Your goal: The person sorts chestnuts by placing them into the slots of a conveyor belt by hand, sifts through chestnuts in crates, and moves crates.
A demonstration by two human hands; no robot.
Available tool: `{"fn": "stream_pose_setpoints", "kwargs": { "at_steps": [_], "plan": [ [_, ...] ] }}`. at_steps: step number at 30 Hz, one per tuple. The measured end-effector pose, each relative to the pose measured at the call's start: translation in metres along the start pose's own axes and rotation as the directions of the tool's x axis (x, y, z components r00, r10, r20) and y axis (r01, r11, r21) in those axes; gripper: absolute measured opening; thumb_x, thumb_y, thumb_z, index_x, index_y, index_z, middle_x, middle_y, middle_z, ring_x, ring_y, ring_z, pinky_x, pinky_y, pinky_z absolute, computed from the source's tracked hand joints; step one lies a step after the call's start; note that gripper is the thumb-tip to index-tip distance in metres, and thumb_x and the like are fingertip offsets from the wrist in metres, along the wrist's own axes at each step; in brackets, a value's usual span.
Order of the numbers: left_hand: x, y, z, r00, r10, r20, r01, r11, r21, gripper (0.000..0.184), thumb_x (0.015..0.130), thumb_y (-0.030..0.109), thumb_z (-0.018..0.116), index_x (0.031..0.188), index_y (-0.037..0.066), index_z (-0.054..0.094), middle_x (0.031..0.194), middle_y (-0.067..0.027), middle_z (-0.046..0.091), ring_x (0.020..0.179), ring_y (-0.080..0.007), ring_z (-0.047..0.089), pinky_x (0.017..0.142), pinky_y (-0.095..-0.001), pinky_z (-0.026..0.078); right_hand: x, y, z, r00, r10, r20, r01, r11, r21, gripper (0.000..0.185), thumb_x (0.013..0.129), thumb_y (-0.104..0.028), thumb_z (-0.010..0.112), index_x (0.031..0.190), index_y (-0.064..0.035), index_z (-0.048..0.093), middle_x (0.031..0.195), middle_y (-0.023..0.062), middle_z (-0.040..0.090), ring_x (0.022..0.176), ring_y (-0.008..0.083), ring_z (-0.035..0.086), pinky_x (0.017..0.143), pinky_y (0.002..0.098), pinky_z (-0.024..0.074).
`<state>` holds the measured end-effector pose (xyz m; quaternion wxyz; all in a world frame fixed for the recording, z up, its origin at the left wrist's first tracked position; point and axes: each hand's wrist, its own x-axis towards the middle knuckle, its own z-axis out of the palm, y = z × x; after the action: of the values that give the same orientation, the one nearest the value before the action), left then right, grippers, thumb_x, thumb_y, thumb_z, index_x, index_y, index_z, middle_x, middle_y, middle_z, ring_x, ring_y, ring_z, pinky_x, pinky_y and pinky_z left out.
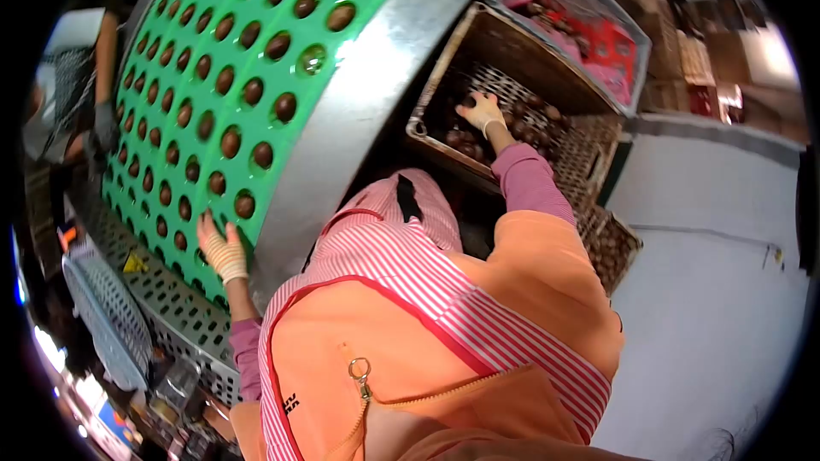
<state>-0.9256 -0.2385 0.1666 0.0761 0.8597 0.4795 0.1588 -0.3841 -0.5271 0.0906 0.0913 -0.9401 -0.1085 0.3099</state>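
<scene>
My left hand (pixel 222 249), with a pale wrap over its palm, rests at the lower edge of a green panel (pixel 282 152). Its fingers are spread and hold nothing. Rows of round cups in the panel hold brown round nuts (pixel 231 142), mostly one to a cup; one cup (pixel 312 60) near the metal rim shows no nut. Reaching into a worn plastic crate (pixel 521 44), my right hand (pixel 483 111) has its fingers curled around a dark brown nut (pixel 469 102). More nuts (pixel 534 119) lie loose in the bottom of that crate.
A wide metal rim (pixel 376 60) borders the panel. Behind the crate stands a grey bin (pixel 636 77) with red and pink plastic; another crate of nuts (pixel 617 252) is at right. A gloved co-worker's hand (pixel 106 126) is at far left, above a light blue basket (pixel 107 316).
</scene>
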Motion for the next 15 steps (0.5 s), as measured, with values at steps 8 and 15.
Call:
{"fn": "stream_pose_setpoints", "kwargs": {
  "at_steps": [8, 15],
  "plan": [
    [-0.06, 0.014, 0.003, 0.98, -0.198, 0.0, 0.197, 0.978, -0.065, 0.051, 0.083, 0.012, 0.063, 0.133, 0.006, 0.05, 0.141, -0.0224, 0.041, 0.125, -0.0415, 0.043, 0.105, -0.0469, 0.036, -0.012, -0.03, -0.009, 0.994, -0.095, 0.05, 0.102, 0.981, -0.167, 0.064, 0.075, -0.038, 0.067, 0.134, -0.0179, 0.052, 0.138, 0.0234, 0.043, 0.12, 0.0413, 0.052, 0.097, 0.0452, 0.0457],
    [-0.081, 0.01, 0.017, 0.947, -0.319, -0.044, 0.304, 0.931, -0.199, 0.045, 0.085, 0.012, 0.061, 0.129, 0.004, 0.053, 0.14, -0.0233, 0.042, 0.125, -0.041, 0.043, 0.105, -0.0457, 0.036, -0.028, -0.053, -0.07, 0.893, -0.237, -0.383, 0.427, 0.714, 0.555, 0.076, 0.082, -0.054, 0.066, 0.131, 0.0016, 0.051, 0.122, 0.0196, 0.06, 0.113, 0.0283, 0.056, 0.099, 0.0362, 0.0414]
  ]
}}
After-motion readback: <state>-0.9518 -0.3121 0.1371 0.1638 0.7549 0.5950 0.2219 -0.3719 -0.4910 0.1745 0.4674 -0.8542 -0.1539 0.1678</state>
